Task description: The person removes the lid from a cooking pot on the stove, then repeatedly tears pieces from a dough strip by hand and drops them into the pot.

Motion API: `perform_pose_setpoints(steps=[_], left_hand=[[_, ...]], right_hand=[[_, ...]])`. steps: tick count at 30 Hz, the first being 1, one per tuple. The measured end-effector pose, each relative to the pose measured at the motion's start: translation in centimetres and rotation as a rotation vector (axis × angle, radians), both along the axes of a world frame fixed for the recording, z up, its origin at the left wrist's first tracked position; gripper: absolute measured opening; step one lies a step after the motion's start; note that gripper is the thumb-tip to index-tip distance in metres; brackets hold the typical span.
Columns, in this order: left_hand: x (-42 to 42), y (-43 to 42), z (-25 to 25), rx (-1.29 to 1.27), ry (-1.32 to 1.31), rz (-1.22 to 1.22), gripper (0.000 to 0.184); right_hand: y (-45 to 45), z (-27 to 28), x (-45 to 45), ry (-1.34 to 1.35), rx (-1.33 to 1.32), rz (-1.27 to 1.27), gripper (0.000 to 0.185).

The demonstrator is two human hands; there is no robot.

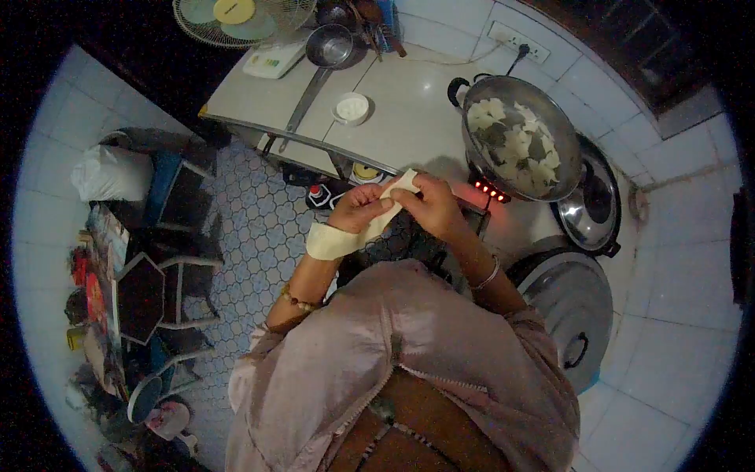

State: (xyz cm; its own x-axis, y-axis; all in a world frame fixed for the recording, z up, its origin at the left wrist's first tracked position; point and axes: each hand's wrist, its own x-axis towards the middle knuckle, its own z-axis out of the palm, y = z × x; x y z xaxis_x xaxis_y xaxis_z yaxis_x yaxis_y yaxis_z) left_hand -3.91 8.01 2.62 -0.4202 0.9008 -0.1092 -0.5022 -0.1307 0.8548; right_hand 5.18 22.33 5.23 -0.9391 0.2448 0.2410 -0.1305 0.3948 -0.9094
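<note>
A strip of pale dough hangs over my left wrist and runs up between my two hands. My left hand is closed on the strip, with the thumb pressed on it. Close beside it, my right hand pinches the strip near its upper end. To the right, a round metal pan holds many pale, flat dough pieces in liquid. It stands on a cooker with red lights, on the tiled counter.
A small white bowl, a long-handled saucepan, a scale and a fan are at the counter's upper left. Right of the pan lies a glass lid; below it, a large metal lid. Stools stand left.
</note>
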Motion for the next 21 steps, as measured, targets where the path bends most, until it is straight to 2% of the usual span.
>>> perform_pose_setpoints(steps=[2, 5, 8, 9, 10, 12, 14, 15, 16, 17, 18, 20, 21], left_hand=[[0.0, -0.2, -0.3, -0.014, 0.064, 0.001, 0.014], [0.3, -0.3, -0.1, -0.063, 0.055, -0.042, 0.018], [1.1, 0.1, 1.4, -0.156, 0.046, -0.027, 0.016], [0.9, 0.0, 2.0, -0.24, 0.152, 0.003, 0.015], [1.0, 0.0, 2.2, -0.32, 0.261, 0.028, 0.014], [0.5, -0.2, 1.6, -0.278, 0.36, -0.028, 0.013], [1.1, -0.3, 1.6, -0.245, 0.461, -0.049, 0.013], [1.6, -0.7, 1.9, -0.12, 0.369, -0.048, 0.013], [1.8, -1.0, 1.9, 0.004, 0.275, -0.048, 0.013], [1.7, -1.0, 1.8, 0.012, 0.283, -0.056, 0.013], [1.7, -0.6, 2.1, -0.034, 0.212, -0.012, 0.01], [1.7, -0.4, 2.0, -0.086, 0.131, 0.031, 0.007], [1.5, -0.3, 1.6, -0.098, 0.065, 0.049, 0.009]], right_hand=[[0.4, -1.5, -0.2, 0.026, -0.246, -0.013, 0.018], [0.6, -0.8, 0.1, -0.039, -0.109, 0.03, 0.017], [0.4, -1.1, 0.3, 0.019, -0.043, -0.006, 0.014], [0.5, -1.2, 0.2, 0.018, -0.028, -0.046, 0.014], [0.4, -1.3, 0.3, 0.036, 0.056, -0.036, 0.011], [0.1, -0.8, 0.8, 0.047, 0.145, -0.055, 0.008], [-0.2, 0.7, 1.2, 0.099, 0.355, -0.157, 0.009], [0.8, 0.2, 1.4, 0.1, 0.355, -0.173, 0.009], [2.3, -1.1, 1.3, 0.012, 0.471, -0.258, 0.013], [3.8, -2.3, 1.3, -0.072, 0.591, -0.338, 0.017], [5.2, -2.6, 1.5, 0.052, 0.578, -0.401, 0.019], [8.5, -1.6, 2.1, -0.218, 0.959, -0.457, 0.022], [9.7, -1.0, 2.6, -0.308, 1.067, -0.541, 0.023]])
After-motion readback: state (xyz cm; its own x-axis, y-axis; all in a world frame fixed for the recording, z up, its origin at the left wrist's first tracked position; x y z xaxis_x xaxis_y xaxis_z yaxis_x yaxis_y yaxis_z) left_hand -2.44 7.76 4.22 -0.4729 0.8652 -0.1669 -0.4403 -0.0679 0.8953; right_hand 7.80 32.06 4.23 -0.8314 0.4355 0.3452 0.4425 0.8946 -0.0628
